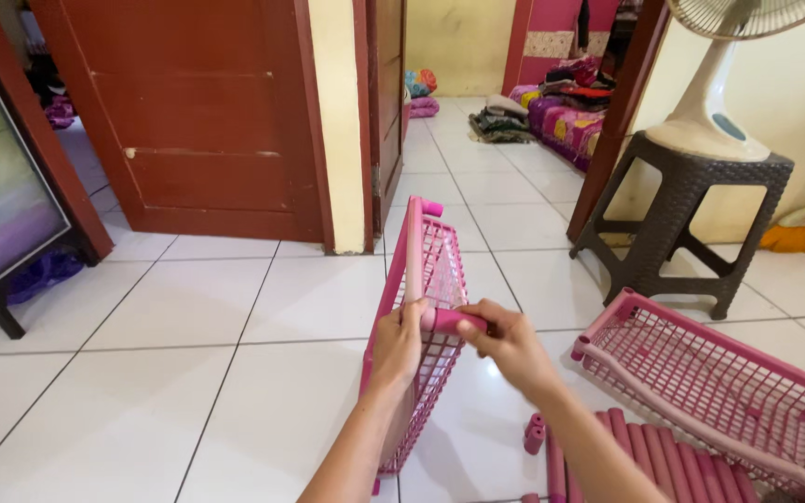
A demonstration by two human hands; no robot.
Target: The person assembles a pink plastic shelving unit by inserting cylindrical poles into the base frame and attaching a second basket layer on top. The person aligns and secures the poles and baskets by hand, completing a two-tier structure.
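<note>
Pink tube (454, 320) sits at the near corner of the pink mesh tray (435, 279), right between both hands. Right hand (511, 342) is closed around the tube's outer end. Left hand (397, 346) grips the tray's rim just beside it, fingers wrapped over the edge. The tray stands on its side on the white tiled floor (188, 373), nothing in it; a short pink peg (431, 208) sticks out of its far corner.

Right of the right hand: second pink mesh tray (719, 382) lying flat, also empty. Below it, a row of loose pink tubes (635, 456) on the floor, near the right forearm.

Further out past the right hand: dark plastic stool (682, 214) with a white fan (715, 102) on top. Beyond the left hand: brown door (207, 121). Nothing blocks the hands.
</note>
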